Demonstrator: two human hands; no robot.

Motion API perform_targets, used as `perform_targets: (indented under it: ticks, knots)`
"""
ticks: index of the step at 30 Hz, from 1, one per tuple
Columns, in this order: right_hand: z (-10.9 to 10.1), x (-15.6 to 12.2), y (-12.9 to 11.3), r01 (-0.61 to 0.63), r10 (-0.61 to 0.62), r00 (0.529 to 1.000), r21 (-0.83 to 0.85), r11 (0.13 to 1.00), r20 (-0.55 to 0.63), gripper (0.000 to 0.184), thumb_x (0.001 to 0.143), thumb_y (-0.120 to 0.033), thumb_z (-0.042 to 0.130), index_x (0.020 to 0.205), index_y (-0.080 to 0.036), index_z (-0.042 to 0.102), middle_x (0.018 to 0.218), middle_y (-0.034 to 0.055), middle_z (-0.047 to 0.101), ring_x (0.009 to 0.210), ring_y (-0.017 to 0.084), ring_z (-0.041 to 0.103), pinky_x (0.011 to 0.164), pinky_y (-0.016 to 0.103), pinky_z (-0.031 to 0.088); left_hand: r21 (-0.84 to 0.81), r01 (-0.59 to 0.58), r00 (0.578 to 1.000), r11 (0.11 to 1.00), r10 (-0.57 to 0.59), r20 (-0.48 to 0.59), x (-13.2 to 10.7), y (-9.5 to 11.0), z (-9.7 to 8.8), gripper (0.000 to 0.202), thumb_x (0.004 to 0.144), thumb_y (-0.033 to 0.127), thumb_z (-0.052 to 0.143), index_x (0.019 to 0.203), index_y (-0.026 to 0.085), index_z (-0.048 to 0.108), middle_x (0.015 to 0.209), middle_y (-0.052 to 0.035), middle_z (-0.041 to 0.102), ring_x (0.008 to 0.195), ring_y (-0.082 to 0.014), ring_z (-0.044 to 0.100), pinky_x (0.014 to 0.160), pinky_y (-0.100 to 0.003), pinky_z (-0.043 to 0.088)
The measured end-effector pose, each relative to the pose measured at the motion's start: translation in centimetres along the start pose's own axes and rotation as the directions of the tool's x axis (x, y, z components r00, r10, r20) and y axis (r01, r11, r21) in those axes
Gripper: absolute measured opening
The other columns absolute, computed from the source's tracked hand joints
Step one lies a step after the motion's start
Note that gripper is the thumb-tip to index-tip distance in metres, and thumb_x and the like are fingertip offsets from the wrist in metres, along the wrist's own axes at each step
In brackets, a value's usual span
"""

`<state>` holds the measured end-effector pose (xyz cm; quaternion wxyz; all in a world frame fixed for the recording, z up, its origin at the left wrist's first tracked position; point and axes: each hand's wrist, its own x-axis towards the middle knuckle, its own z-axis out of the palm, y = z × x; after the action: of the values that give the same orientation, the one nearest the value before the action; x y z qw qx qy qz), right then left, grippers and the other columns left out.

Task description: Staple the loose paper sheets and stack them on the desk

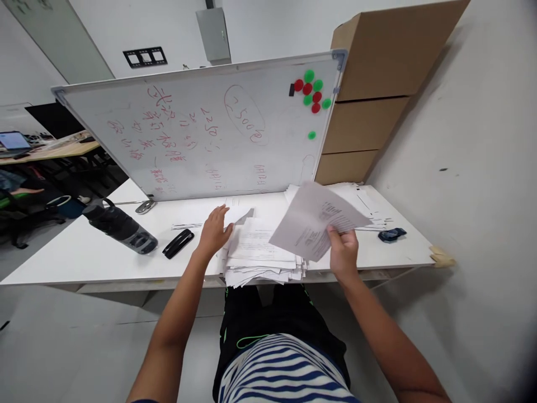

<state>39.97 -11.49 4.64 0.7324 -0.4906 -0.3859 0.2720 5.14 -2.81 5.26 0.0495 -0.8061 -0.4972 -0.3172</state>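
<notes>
My right hand is closed on a printed sheet of paper, holding it tilted above the desk's front edge. My left hand lies with fingers stretched out on the left side of a thick stack of white papers that overhangs the front edge of the white desk. More loose sheets lie at the back right of the desk.
A whiteboard with red writing and red and green magnets leans at the back. A dark water bottle lies on its side at left, a black stapler beside it. A small dark object sits right. Cardboard boxes stand behind.
</notes>
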Motion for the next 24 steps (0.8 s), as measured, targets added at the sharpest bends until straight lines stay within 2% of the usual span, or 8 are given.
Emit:
perform_targets:
  ticks: [3, 5, 9, 13, 15, 18, 21, 24]
  knots:
    - [-0.4, 0.7, 0.3, -0.053, 0.061, 0.997, 0.153, 0.987, -0.045, 0.046, 0.081, -0.031, 0.067, 0.125, -0.021, 0.058, 0.121, 0.0079, 0.068, 0.117, 0.022, 0.060, 0.105, 0.042, 0.043, 0.087, 0.133, 0.960, 0.987, -0.150, 0.235, -0.5, -4.3, 2.0, 0.063, 0.082, 0.022, 0.059, 0.141, 0.011, 0.040, 0.153, -0.0207, 0.038, 0.147, -0.0351, 0.026, 0.115, -0.052, 0.032]
    - [-0.6, 0.9, 0.5, -0.064, 0.075, 0.996, 0.181, 0.981, -0.056, 0.048, 0.079, -0.029, 0.067, 0.126, -0.023, 0.057, 0.125, 0.0071, 0.066, 0.119, 0.021, 0.059, 0.107, 0.042, 0.041, 0.121, 0.166, 0.927, 0.979, -0.196, 0.320, -0.7, -5.6, 3.0, 0.064, 0.082, 0.019, 0.057, 0.143, 0.012, 0.039, 0.155, -0.0185, 0.036, 0.148, -0.0341, 0.024, 0.115, -0.050, 0.033]
    - [-0.4, 0.5, 0.7, -0.060, 0.071, 0.995, 0.161, 0.985, -0.067, 0.049, 0.078, -0.029, 0.067, 0.126, -0.024, 0.057, 0.127, 0.0069, 0.064, 0.120, 0.021, 0.057, 0.108, 0.043, 0.040, 0.166, 0.127, 0.911, 0.978, -0.181, 0.371, -0.1, -5.9, 4.0, 0.056, 0.086, 0.018, 0.052, 0.142, 0.016, 0.044, 0.153, -0.0129, 0.041, 0.147, -0.0306, 0.026, 0.113, -0.046, 0.034]
    - [0.0, 0.0, 0.8, -0.055, 0.062, 0.997, 0.145, 0.988, -0.049, 0.049, 0.079, -0.030, 0.067, 0.126, -0.023, 0.056, 0.127, 0.0080, 0.064, 0.119, 0.022, 0.058, 0.108, 0.044, 0.040, 0.226, 0.208, 0.891, 0.952, -0.279, 0.357, 0.9, -5.3, 3.5, 0.038, 0.096, 0.025, 0.040, 0.128, 0.020, 0.059, 0.128, -0.0114, 0.065, 0.128, -0.0280, 0.053, 0.101, -0.040, 0.042]
    - [0.1, -0.1, 1.0, -0.064, 0.070, 0.997, 0.144, 0.988, -0.036, 0.048, 0.080, -0.030, 0.067, 0.126, -0.023, 0.056, 0.127, 0.0080, 0.064, 0.118, 0.021, 0.059, 0.107, 0.044, 0.040, 0.243, 0.341, 0.870, 0.908, -0.403, 0.285, 1.3, -4.5, 2.4, 0.038, 0.098, 0.031, 0.036, 0.125, 0.021, 0.061, 0.112, -0.0117, 0.071, 0.108, -0.0272, 0.064, 0.087, -0.036, 0.046]
    - [0.5, -0.3, 1.1, -0.083, 0.084, 0.996, 0.154, 0.985, -0.005, 0.046, 0.080, -0.031, 0.069, 0.123, -0.022, 0.057, 0.123, 0.0080, 0.066, 0.116, 0.021, 0.060, 0.107, 0.043, 0.041, 0.114, 0.478, 0.866, 0.871, -0.489, 0.101, 1.6, -1.9, -0.5, 0.037, 0.099, 0.038, 0.037, 0.115, 0.022, 0.065, 0.090, -0.0083, 0.072, 0.084, -0.0230, 0.065, 0.071, -0.029, 0.042]
    - [1.7, -0.7, 0.7, -0.127, 0.112, 0.990, 0.174, 0.977, 0.091, 0.047, 0.080, -0.033, 0.070, 0.122, -0.021, 0.056, 0.120, 0.0084, 0.068, 0.116, 0.022, 0.061, 0.104, 0.044, 0.044, -0.202, 0.445, 0.889, 0.873, -0.458, -0.022, 1.4, 2.4, -4.0, 0.034, 0.096, 0.043, 0.043, 0.086, 0.020, 0.066, 0.068, -0.0015, 0.062, 0.067, -0.0162, 0.056, 0.063, -0.025, 0.038]
    - [3.4, -1.2, -0.7, -0.185, 0.142, 0.965, 0.183, 0.966, 0.222, 0.053, 0.079, -0.036, 0.072, 0.126, -0.022, 0.052, 0.118, 0.0088, 0.070, 0.113, 0.024, 0.063, 0.098, 0.044, 0.049, -0.499, 0.390, 0.882, 0.774, -0.470, -0.040, 0.7, 6.8, -6.7, 0.034, 0.091, 0.045, 0.053, 0.073, 0.018, 0.062, 0.063, 0.0008, 0.056, 0.064, -0.0139, 0.051, 0.059, -0.024, 0.037]
